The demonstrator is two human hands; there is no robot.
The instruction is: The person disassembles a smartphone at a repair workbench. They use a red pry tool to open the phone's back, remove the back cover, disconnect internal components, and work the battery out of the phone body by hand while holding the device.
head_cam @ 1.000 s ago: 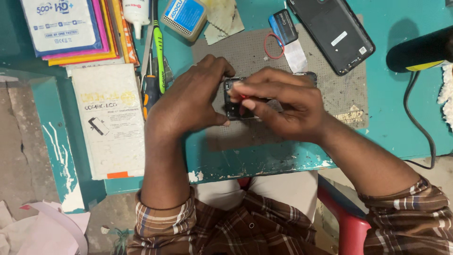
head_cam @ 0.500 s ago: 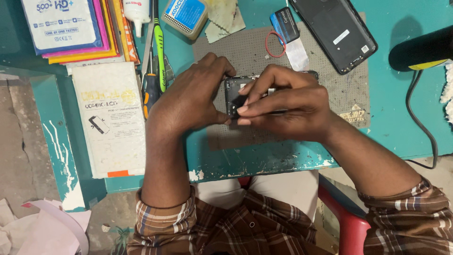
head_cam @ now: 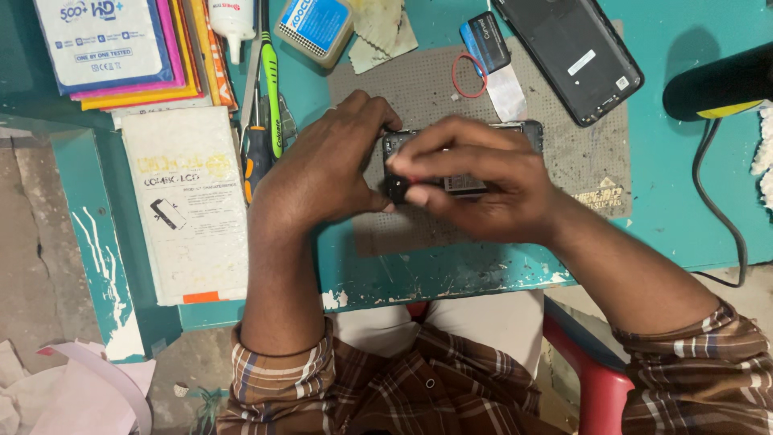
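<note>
Holding an opened dark phone [head_cam: 419,143] between them, both hands sit over the grey perforated work mat [head_cam: 564,153] near the front edge of the teal counter [head_cam: 684,201]. The left hand [head_cam: 326,173] is curled closed around the phone's left end; the right hand [head_cam: 475,185] lies across its top with fingers bent down against it, and a small red item may be pinched at the fingertips, though the view is too covered to confirm. The phone is judged light, stiff and thin, with exposed inner parts that look fragile; it is best gripped by the outer frame edges, not pressed across the middle (the smooth casing could slip under a loose hold). A black back cover [head_cam: 572,52] lies inside-up at the mat's upper right, well apart from the hands. A small blue-and-black card [head_cam: 485,42] and a red rubber band [head_cam: 467,76] lie just beside each other at the mat's top. A blue-labelled rectangular tin [head_cam: 316,28] stands above the mat. At upper left lies a stack of flat packets [head_cam: 113,48], blue and white on top, pink and yellow beneath. A long white packet [head_cam: 189,201] with yellow print and an orange tab lies left of the hands.
</note>
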